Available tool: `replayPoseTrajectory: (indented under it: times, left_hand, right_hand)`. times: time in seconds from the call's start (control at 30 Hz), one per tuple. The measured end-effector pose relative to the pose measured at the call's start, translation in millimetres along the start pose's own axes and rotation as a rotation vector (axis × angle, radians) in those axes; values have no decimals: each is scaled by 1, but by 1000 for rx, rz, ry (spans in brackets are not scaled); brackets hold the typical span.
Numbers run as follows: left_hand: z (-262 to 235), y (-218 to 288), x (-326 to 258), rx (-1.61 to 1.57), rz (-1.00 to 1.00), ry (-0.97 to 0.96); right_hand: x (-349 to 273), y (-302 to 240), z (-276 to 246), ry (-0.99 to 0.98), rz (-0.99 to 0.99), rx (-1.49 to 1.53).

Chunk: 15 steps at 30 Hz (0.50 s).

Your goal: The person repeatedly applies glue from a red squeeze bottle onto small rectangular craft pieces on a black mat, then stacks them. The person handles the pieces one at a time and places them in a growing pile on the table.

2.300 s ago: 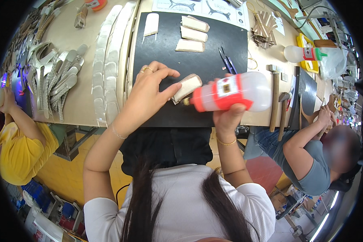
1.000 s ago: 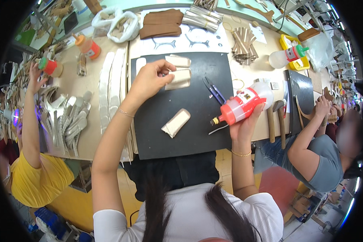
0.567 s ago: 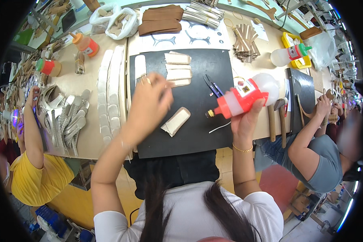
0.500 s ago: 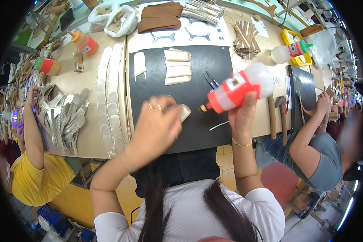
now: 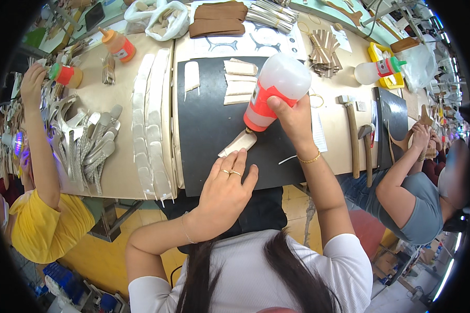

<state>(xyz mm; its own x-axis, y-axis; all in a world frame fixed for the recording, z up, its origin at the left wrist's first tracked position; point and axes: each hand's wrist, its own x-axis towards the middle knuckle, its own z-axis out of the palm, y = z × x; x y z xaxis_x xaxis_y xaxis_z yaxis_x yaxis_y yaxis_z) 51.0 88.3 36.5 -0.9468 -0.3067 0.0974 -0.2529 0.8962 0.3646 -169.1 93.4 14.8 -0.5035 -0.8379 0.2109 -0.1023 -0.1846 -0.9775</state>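
Observation:
A clear squeeze bottle with a red label (image 5: 286, 75) is tipped nozzle down, my right hand (image 5: 296, 120) wrapped round it. Its tip meets the far end of a small cream leather-like piece (image 5: 239, 143) on the black mat (image 5: 209, 125). My left hand (image 5: 222, 193) lies palm down with fingers spread, its fingertips on the near end of that piece. Farther up the mat are several similar cream pieces (image 5: 240, 83) in a column. A single pale piece (image 5: 191, 74) lies at the mat's left. Near my right wrist is a thin white strip (image 5: 287, 159).
Overlapping pale strips (image 5: 141, 130) run along the mat's left side. Hammers (image 5: 352, 135) lie to the right, near a green-capped bottle (image 5: 368, 73). Brown straps (image 5: 218, 20) are at the back. Co-workers sit on both sides, one in a yellow shirt (image 5: 39, 224).
My right hand has brought the bottle left and turned it steeply down onto the cream piece. My left hand has lowered and spread its fingers, with the piece now on the mat.

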Motion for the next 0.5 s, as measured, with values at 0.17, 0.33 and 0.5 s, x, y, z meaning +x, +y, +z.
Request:
replayPoseTrajectory:
  times: [0.17, 0.33, 0.5]
  left_hand:
    - [2, 3, -2, -18, 8, 31]
    - [7, 6, -4, 15, 7, 35]
    - [8, 7, -3, 32, -1, 59]
  right_hand:
    - [-3, 1, 10, -60, 55, 22]
    - [-4, 0, 28, -176, 55, -31]
    - [-6, -4, 38, -251, 38, -36]
